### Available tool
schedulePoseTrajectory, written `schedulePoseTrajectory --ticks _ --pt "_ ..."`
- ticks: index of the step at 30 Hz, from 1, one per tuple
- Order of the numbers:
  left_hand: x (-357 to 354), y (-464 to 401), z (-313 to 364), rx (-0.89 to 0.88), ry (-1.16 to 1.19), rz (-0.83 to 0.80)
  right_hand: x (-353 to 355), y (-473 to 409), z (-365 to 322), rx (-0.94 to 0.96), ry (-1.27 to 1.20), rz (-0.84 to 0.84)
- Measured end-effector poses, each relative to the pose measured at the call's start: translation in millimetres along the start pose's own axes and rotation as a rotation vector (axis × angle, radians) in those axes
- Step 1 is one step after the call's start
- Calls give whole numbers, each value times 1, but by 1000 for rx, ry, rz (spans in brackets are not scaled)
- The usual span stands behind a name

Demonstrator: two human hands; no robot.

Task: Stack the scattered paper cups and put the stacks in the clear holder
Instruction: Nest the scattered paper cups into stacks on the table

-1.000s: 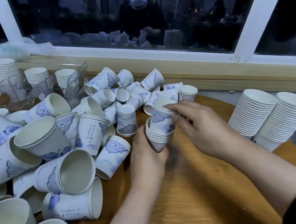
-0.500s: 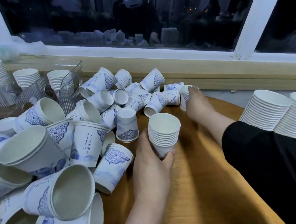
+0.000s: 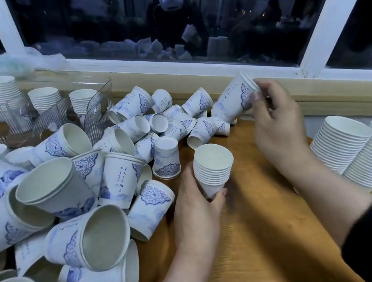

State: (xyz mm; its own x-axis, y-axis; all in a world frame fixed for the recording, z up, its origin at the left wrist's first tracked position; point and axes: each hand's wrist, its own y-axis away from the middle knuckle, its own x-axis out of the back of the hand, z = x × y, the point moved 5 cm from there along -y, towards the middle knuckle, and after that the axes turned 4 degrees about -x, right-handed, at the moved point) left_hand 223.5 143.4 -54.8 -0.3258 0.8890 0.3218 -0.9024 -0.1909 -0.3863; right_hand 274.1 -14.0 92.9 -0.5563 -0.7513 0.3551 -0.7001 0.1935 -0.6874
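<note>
Cups [image 3: 234,102]: only the head view here, so that's all I've got. My right hand [image 3: 276,124] has a couple of nested cups pinched at the rim, thumb on the near side, fingers curled round the back, tilted with the mouth up and to the right, up near the window sill [image 3: 318,99]. My left hand [image 3: 196,202] is wrapped round the bottom of the stack [image 3: 213,170], thumb and fingers closed on it, mouth up and tipped slightly, over the table [image 3: 255,239].

How I'd do this bit: swing the base round so it points down, line it up over the stack's mouth, drop it in straight, then press lightly on the rim so it seats. Paper rims crush, so no squeezing. Left hand should stay low on the stack so the mouth is free.

Loads left in the pile [image 3: 88,203] on the left. The holder [image 3: 100,110] sits back left with short stacks in it; two tall stacks [image 3: 360,151] lie on the right.
</note>
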Motion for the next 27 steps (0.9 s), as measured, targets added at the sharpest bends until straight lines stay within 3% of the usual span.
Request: schedulePoseTrajectory --ticks 4,9,11,16,22,27 --pt "1 1 4 0 -1 -17 22 37 -40 206 88 -182" --pt "2 6 8 24 21 -78 10 70 -26 186 217 -570" --pt "1 9 10 27 20 -119 14 79 -22 128 183 -553" --pt "0 10 12 15 18 -123 31 95 3 28 102 -297" --pt "5 4 3 29 57 8 -3 100 81 -382 27 -411" --pt "7 -1 -1 45 15 92 -42 83 108 -419 20 -425"
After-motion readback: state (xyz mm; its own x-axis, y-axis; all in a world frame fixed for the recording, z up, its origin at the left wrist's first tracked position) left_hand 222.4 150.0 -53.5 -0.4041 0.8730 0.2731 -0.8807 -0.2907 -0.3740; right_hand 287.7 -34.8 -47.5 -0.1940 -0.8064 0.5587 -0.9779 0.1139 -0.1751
